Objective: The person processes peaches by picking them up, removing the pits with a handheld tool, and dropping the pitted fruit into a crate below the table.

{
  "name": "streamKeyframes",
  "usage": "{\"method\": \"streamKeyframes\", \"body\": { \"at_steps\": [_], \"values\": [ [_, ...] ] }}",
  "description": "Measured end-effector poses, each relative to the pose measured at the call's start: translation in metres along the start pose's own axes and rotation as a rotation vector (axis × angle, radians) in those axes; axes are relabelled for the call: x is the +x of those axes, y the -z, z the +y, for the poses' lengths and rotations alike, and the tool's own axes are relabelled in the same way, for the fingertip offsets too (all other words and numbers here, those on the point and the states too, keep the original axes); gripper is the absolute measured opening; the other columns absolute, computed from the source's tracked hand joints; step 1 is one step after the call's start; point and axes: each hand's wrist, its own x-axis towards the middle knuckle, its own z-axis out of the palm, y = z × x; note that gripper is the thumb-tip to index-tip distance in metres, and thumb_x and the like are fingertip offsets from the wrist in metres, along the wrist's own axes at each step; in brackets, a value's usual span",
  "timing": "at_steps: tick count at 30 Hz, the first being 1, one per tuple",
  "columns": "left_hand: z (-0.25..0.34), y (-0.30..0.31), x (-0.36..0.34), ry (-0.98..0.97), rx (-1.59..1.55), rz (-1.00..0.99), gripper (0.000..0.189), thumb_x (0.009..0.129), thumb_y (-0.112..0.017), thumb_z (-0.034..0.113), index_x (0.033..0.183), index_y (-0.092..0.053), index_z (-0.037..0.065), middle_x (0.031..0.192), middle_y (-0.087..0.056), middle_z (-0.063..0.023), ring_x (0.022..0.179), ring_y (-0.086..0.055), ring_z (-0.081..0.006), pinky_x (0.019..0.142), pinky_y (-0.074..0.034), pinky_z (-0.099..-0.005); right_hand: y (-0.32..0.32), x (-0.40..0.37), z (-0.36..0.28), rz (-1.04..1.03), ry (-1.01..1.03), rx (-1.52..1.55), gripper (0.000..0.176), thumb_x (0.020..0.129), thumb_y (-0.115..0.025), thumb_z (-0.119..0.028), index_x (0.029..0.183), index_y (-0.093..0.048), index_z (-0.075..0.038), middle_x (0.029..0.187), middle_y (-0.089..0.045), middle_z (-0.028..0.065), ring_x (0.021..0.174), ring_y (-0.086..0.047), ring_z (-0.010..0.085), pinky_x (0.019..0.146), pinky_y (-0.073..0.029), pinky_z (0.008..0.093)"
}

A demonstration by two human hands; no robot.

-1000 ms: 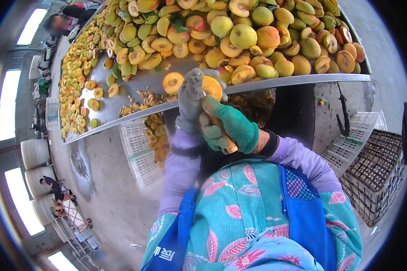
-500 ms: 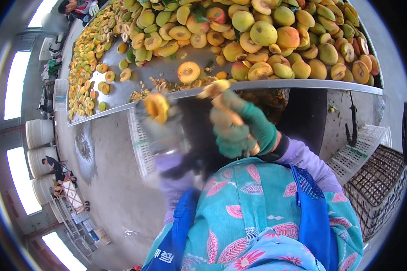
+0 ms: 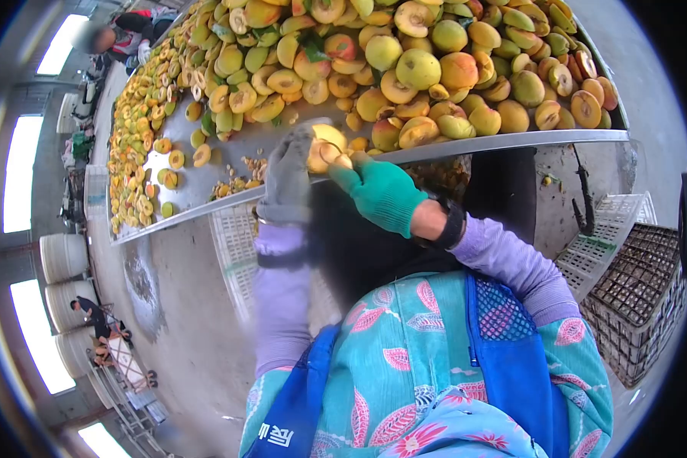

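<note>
While the left hand (image 3: 286,172), in a grey glove, grasps 1 fruit (image 3: 325,140) at the near edge of the counter (image 3: 511,141), the right hand (image 3: 382,192), in a green glove, is curled with its fingertips at that fruit; whether it also grips a tool cannot be told. The step appears to be close work on the fruit's flesh, calling for a steady left hold and small, careful right-hand moves. Beyond lies a pile (image 3: 418,70) of whole and cut ones. At far left, 1 person (image 3: 133,27) is beside the counter; at right, 1 crate (image 3: 637,294) stands on the floor (image 3: 198,359).
</note>
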Motion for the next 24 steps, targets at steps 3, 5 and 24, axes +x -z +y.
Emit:
{"method": "streamKeyframes", "body": {
  "at_steps": [3,5,24],
  "values": [
    [-0.027,-0.007,-0.014,-0.152,0.045,-0.07,0.048,0.097,-0.048,0.042,0.115,-0.058,-0.001,0.102,-0.065,-0.0128,0.091,-0.064,-0.0227,0.085,-0.052,-0.0334,-0.008,-0.006,0.003,-0.034,0.149,-0.105,0.03,0.092,-0.047,-0.012,0.121,-0.053,-0.006,0.085,-0.056,0.0228,0.072,-0.06,0.0384,0.059,-0.048,0.0466],
    [-0.038,-0.014,-0.015,-0.139,-0.048,-0.029,0.047,0.098,-0.047,0.041,0.116,-0.057,-0.002,0.101,-0.064,-0.0139,0.092,-0.063,-0.0232,0.085,-0.052,-0.0343,-0.008,-0.01,0.004,-0.022,-0.004,0.1,0.032,0.091,-0.048,-0.014,0.122,-0.053,-0.006,0.086,-0.056,0.0225,0.07,-0.059,0.0385,0.059,-0.047,0.0465],
    [-0.029,-0.046,-0.012,-0.198,0.019,0.15,0.031,0.1,-0.045,0.024,0.105,-0.064,0.0,0.096,-0.066,-0.0087,0.083,-0.061,-0.0157,0.077,-0.05,-0.0279,-0.004,-0.002,-0.024,0.02,-0.72,0.906,0.044,0.097,-0.051,-0.041,0.102,-0.057,0.002,0.079,-0.063,0.018,0.071,-0.058,0.0256,0.064,-0.046,0.0376]
  ]
}}
